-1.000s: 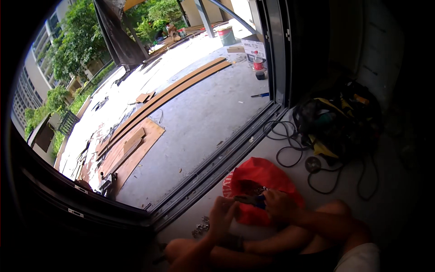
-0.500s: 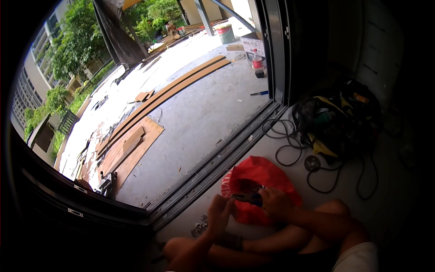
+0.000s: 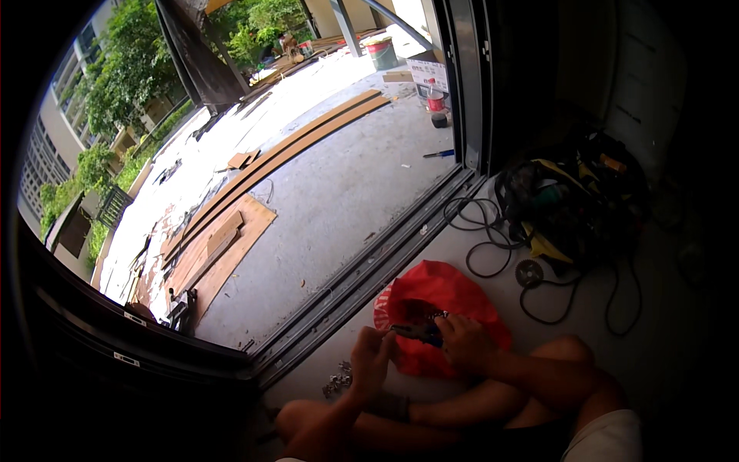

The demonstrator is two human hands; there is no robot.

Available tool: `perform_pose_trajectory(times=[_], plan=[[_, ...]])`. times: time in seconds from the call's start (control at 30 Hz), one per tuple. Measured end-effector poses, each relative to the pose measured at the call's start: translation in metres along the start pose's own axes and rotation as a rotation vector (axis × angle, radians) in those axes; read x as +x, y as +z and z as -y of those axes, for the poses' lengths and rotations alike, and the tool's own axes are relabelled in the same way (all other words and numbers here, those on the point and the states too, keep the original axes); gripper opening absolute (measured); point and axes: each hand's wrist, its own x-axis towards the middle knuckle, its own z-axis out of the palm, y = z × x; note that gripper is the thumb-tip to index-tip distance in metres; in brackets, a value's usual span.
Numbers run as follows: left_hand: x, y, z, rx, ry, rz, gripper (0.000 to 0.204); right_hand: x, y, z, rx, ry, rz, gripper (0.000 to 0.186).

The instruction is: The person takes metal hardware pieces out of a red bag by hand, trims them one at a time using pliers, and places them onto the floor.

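I sit cross-legged on the floor. My right hand (image 3: 466, 343) is closed on dark pliers with blue handles (image 3: 420, 334), held over a red bag (image 3: 435, 277) lying open with small metal pieces (image 3: 436, 314) in it. My left hand (image 3: 369, 358) is pinched at the tip of the pliers' jaws, on something too small to make out. A small heap of shiny metal parts (image 3: 336, 379) lies on the floor beside my left hand.
A black and yellow tool bag (image 3: 570, 208), coiled cable (image 3: 481, 239) and a disc (image 3: 529, 272) are to my right. Beyond the door track (image 3: 354, 281) lie planks (image 3: 308, 146), plywood (image 3: 246, 227), a blue-handled tool (image 3: 440, 153), a bottle (image 3: 433, 96), a bucket (image 3: 381, 54) and a box.
The whole view has shifted slightly. My hands and the pliers sit a little higher in the picture and stay together over the red bag, with the same grips.
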Motion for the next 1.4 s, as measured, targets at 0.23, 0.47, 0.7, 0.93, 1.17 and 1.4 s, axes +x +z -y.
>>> perform_pose_trajectory(times=[0.23, 0.47, 0.7, 0.93, 1.17, 1.4], plan=[[-0.001, 0.000, 0.000, 0.057, 0.021, -0.002, 0.017, 0.000, 0.003, -0.002, 0.015, 0.013, 0.044, 0.051], [-0.003, -0.001, 0.006, 0.070, 0.003, -0.004, 0.017, -0.005, 0.008, -0.002, 0.006, 0.004, 0.017, 0.049], [-0.002, -0.002, 0.009, 0.073, -0.004, -0.013, 0.017, -0.006, 0.011, -0.003, 0.066, 0.037, 0.080, 0.055], [-0.004, 0.001, 0.000, 0.011, -0.030, -0.009, 0.017, -0.006, 0.006, 0.000, 0.087, 0.038, 0.068, 0.054], [-0.002, 0.000, 0.003, -0.006, -0.019, -0.005, 0.017, -0.003, 0.007, -0.003, 0.065, -0.014, -0.027, 0.046], [-0.003, 0.002, 0.000, -0.013, -0.021, 0.008, 0.016, -0.004, 0.002, 0.000, 0.084, 0.027, -0.005, 0.037]])
